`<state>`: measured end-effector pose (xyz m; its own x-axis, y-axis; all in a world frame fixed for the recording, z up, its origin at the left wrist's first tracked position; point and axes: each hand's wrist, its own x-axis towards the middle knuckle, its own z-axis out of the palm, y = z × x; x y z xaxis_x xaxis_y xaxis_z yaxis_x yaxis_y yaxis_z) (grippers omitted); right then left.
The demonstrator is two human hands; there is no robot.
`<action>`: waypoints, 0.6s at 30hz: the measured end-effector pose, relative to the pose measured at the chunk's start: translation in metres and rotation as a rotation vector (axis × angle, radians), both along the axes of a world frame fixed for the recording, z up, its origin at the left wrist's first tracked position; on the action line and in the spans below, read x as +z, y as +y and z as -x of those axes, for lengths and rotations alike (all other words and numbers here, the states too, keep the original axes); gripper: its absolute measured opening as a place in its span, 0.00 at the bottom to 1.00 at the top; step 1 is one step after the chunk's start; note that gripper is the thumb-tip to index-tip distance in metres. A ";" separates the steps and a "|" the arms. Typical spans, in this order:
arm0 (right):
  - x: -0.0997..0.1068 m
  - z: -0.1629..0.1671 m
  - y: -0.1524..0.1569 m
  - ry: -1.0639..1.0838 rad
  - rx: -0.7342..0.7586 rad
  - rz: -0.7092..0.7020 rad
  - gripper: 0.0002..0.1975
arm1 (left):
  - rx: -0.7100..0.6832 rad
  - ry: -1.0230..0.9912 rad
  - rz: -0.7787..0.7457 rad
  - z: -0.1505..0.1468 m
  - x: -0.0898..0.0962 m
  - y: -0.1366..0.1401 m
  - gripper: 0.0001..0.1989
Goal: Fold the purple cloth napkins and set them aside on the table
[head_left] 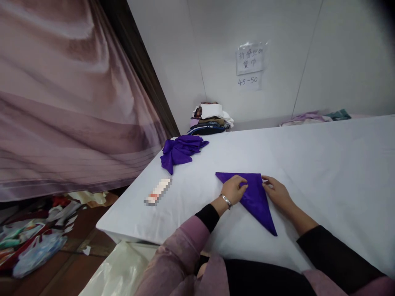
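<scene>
A purple cloth napkin (256, 201) lies folded into a triangle on the white-covered table, one long point aimed toward me. My left hand (233, 190) rests on its left part, fingers bent and the thumb tip slightly apart from the index finger. A silvery bracelet circles that wrist. At the upper right corner, my right hand (275, 191) has thumb and index finger at the napkin's edge, close together on the fabric. Farther back on the left is a loose, crumpled heap of purple cloth (182, 150).
The white table (333, 172) reaches the wall. A blurred-out oblong item (158, 192) lies at its left side. Folded clothes (210, 119) are stacked behind, with more fabric (311, 118) at right. A pink curtain (70, 90) hangs left, above floor bags (40, 248).
</scene>
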<state>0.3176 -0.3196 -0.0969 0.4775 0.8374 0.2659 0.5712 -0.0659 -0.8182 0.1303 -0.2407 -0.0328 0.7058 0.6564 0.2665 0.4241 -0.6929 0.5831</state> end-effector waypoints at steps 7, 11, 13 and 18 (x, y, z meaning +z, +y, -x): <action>0.002 0.009 -0.003 -0.433 0.072 0.129 0.20 | 0.044 0.332 -0.007 -0.042 -0.022 0.011 0.22; 0.006 0.010 -0.003 -0.493 0.091 0.187 0.18 | 0.094 0.251 0.041 -0.044 -0.030 0.016 0.08; 0.007 0.008 -0.003 -0.505 0.104 0.207 0.17 | 0.085 0.121 0.052 -0.039 -0.032 0.017 0.04; 0.014 0.002 0.000 -0.510 0.224 0.229 0.13 | 0.035 -0.312 0.076 -0.012 -0.024 0.024 0.11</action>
